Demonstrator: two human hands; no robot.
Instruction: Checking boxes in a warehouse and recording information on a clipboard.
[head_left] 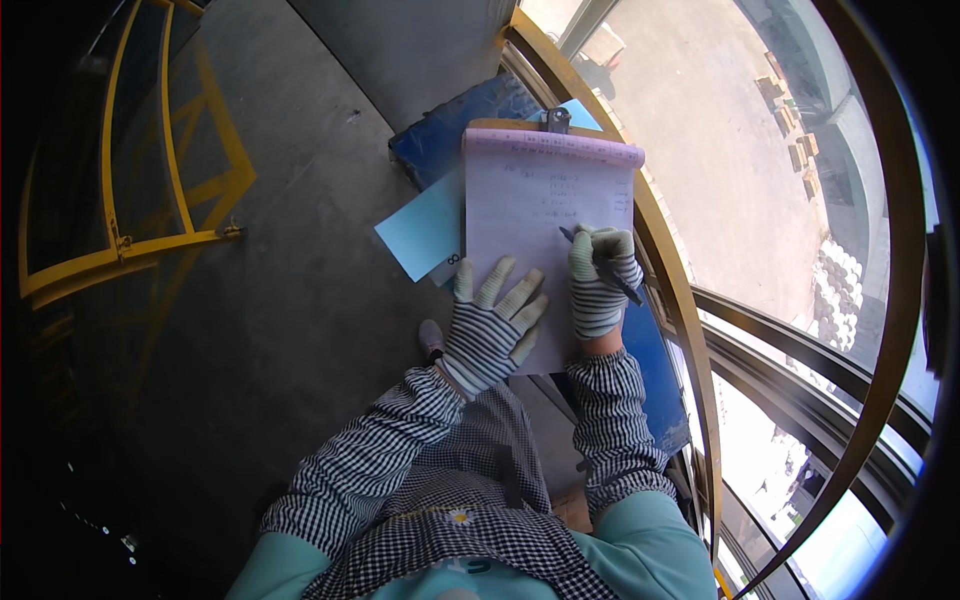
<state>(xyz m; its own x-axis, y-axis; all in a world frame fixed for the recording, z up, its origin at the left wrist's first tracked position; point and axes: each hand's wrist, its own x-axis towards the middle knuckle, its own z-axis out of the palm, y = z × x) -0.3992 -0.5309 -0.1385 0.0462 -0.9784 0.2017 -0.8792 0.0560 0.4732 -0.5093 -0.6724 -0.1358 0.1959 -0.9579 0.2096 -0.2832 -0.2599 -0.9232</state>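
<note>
Railing of yellow bars (160, 246) edged grey concrete floor (290, 220) at left. A pale-blue sheet (415, 235) jutted from under the clipboard (505, 125), which overlay a worn blue counter (455, 120). The left hand (488, 325), striped-gloved, lay fingers spread on the clipped paper (510, 225); the right hand (600, 280) pinched a dark pen (627, 287) between its fingers, near a curved rail (688, 315).

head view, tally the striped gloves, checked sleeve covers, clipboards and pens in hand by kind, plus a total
Striped gloves: 2
Checked sleeve covers: 2
Clipboard: 1
Pen in hand: 1
Total: 6
</note>
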